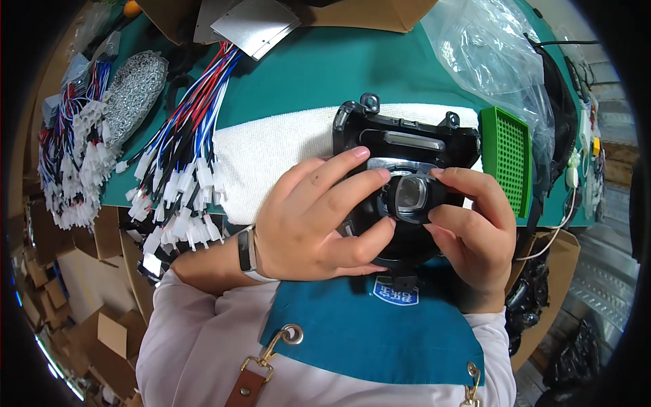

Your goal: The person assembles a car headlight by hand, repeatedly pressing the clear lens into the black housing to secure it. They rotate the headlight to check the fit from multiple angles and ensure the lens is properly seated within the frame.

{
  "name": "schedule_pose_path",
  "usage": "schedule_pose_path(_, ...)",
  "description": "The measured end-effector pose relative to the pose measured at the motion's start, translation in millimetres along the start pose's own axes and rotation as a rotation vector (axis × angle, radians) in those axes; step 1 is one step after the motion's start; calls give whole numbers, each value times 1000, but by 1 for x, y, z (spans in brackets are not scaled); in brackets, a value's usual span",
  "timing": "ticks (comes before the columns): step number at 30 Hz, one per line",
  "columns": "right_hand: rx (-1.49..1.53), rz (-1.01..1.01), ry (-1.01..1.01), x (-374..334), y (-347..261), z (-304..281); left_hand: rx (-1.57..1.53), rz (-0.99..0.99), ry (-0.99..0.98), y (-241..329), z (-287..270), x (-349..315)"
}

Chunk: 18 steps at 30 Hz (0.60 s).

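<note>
A black plastic housing (407,130) with a curved frame and mounting lugs rests partly on a white towel (285,146), close to my body. Inside it sits a clear lens (411,193) in a dark round holder. My left hand (319,217) reaches across the housing from the left; its fingertips and thumb grip around the left side of the lens holder. From the right, my right hand (478,227) pinches the right edge of the lens with thumb and fingers. The parts beneath my fingers are hidden.
Bundles of coloured wires (196,122) with white connectors hang over the table's near edge, left. Beside them lies a silvery mesh bundle (137,91). A green perforated tray (505,163) and clear plastic bag (485,51) are right; metal plates (256,27) and a cardboard box (366,15) are behind.
</note>
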State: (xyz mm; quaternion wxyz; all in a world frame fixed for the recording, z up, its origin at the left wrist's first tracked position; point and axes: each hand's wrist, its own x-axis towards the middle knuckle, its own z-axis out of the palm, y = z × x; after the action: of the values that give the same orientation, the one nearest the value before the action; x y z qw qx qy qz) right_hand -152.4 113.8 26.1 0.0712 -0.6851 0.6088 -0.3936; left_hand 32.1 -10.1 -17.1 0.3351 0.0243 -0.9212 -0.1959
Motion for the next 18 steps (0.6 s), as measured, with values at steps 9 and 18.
schedule_pose_path(9, -73, -4, -65, 2, 2, 0, 46, 58, -33, -2, -2, 1)
schedule_pose_path(18, -32, 3, 65, 0, 5, -1, 52, 78, -10, -4, 0, -2)
